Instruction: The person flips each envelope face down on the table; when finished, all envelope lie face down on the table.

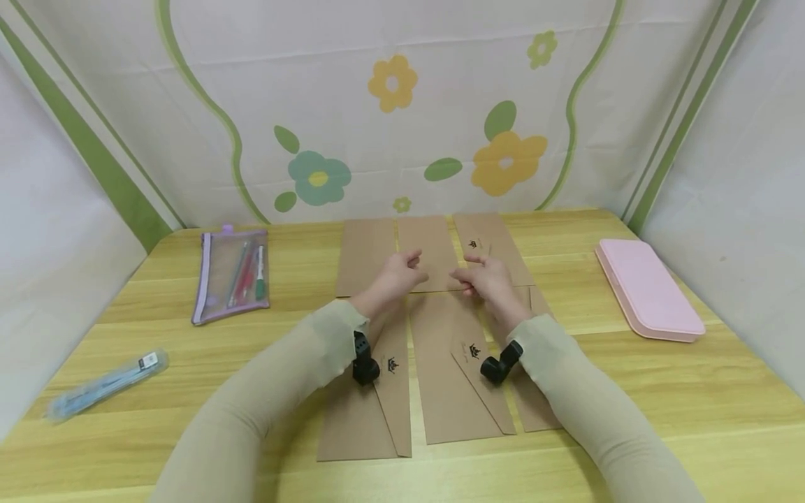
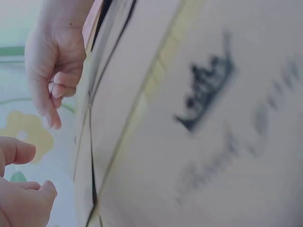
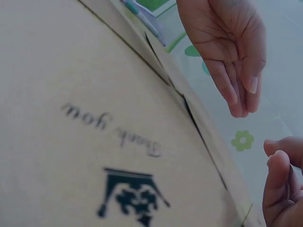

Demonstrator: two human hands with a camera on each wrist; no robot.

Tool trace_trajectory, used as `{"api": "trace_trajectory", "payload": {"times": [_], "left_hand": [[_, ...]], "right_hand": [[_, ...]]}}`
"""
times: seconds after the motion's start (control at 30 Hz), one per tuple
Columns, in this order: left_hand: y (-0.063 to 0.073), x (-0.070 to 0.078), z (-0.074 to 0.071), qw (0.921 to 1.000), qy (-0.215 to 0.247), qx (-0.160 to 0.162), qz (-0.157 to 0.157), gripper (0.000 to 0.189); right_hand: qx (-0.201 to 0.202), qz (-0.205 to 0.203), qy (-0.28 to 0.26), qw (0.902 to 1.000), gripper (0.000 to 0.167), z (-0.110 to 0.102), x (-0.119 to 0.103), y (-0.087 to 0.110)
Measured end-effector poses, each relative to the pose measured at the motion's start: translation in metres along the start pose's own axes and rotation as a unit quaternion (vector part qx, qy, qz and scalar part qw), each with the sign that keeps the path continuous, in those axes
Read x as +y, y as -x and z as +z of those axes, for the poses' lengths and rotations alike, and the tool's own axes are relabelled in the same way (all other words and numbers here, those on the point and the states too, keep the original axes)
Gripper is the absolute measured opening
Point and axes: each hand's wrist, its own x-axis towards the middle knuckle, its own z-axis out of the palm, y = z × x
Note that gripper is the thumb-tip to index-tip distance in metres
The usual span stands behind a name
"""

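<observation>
Brown paper envelopes lie flat in two rows of three. My left hand (image 1: 400, 274) hovers over the seam between the back left envelope (image 1: 365, 255) and the front ones, fingers relaxed and holding nothing. Facing it, my right hand (image 1: 490, 278) is over the back right envelope (image 1: 508, 251), also empty with loosely bent fingers. Between them lies the plain back middle envelope (image 1: 428, 241). The front left envelope (image 1: 358, 433), front middle envelope (image 1: 443, 398) and front right envelope (image 1: 534, 405) sit under my wrists. A black crown and "Thank you" print (image 3: 132, 189) shows close up in the right wrist view.
To the left are a purple-edged mesh pouch (image 1: 216, 272) with pens inside and a clear packet (image 1: 110, 384) of light blue sticks. A pink case (image 1: 650, 290) rests at the right. A flower-printed white curtain (image 1: 440, 112) stands behind the wooden table (image 1: 295, 349).
</observation>
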Motion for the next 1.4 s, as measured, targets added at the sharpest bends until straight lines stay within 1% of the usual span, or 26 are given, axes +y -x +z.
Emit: {"api": "trace_trajectory", "payload": {"times": [0.1, 0.17, 0.27, 0.4, 0.43, 0.53, 0.63, 0.67, 0.73, 0.9, 1.1, 1.13, 1.2, 1.3, 1.33, 1.4], "left_hand": [[-0.001, 0.005, 0.003, 0.9999, -0.012, 0.003, 0.008, 0.06], [-0.002, 0.006, 0.006, 0.9998, -0.012, 0.005, 0.016, 0.059], [-0.005, 0.006, 0.011, 0.9995, 0.006, 0.005, 0.03, 0.057], [-0.007, 0.003, 0.019, 0.9979, 0.049, 0.004, 0.042, 0.057], [-0.005, 0.006, 0.021, 0.9975, 0.058, 0.003, 0.041, 0.057], [-0.006, 0.008, 0.026, 0.9965, 0.076, 0.006, 0.035, 0.055], [-0.008, 0.01, 0.031, 0.9968, 0.072, 0.01, 0.031, 0.053], [-0.012, 0.008, 0.034, 0.9967, 0.073, 0.014, 0.034, 0.052], [-0.013, 0.008, 0.038, 0.9965, 0.075, 0.016, 0.033, 0.051], [-0.019, 0.007, 0.05, 0.9965, 0.075, 0.021, 0.031, 0.051], [-0.025, 0.008, 0.062, 0.9958, 0.081, 0.024, 0.034, 0.055], [-0.025, 0.009, 0.064, 0.9957, 0.082, 0.025, 0.035, 0.055], [-0.026, 0.009, 0.067, 0.9953, 0.086, 0.025, 0.036, 0.055], [-0.027, 0.011, 0.071, 0.9954, 0.085, 0.026, 0.034, 0.055], [-0.027, 0.011, 0.072, 0.9955, 0.086, 0.026, 0.032, 0.055], [-0.027, 0.012, 0.074, 0.9955, 0.086, 0.026, 0.028, 0.056]], "right_hand": [[0.002, -0.019, 0.012, 0.9997, 0.06, -0.005, -0.004, 0.002], [0.005, -0.028, 0.021, 0.9994, 0.06, -0.009, -0.006, 0.002], [0.012, -0.032, 0.03, 0.999, 0.06, -0.016, -0.009, 0.003], [0.019, -0.035, 0.024, 0.9989, 0.06, -0.027, -0.01, 0.003], [0.021, -0.038, 0.021, 0.9989, 0.059, -0.029, -0.01, 0.002], [0.026, -0.048, 0.019, 0.9983, 0.058, -0.037, -0.008, 0.002], [0.034, -0.061, 0.021, 0.9973, 0.057, -0.044, -0.006, 0.004], [0.036, -0.065, 0.022, 0.997, 0.057, -0.047, -0.006, 0.005], [0.043, -0.072, 0.02, 0.9963, 0.056, -0.052, -0.005, 0.007], [0.058, -0.077, 0.027, 0.995, 0.052, -0.067, -0.001, 0.006], [0.077, -0.086, -0.003, 0.9933, 0.046, -0.083, 0.004, 0.007], [0.075, -0.089, 0.002, 0.9932, 0.046, -0.086, 0.005, 0.007], [0.071, -0.091, 0.03, 0.9929, 0.048, -0.092, 0.006, 0.006], [0.055, -0.081, 0.056, 0.9937, 0.051, -0.1, 0.01, 0.002], [0.049, -0.077, 0.074, 0.9931, 0.053, -0.103, 0.011, 0.0], [0.04, -0.069, 0.073, 0.9941, 0.054, -0.106, 0.014, -0.002]]}}
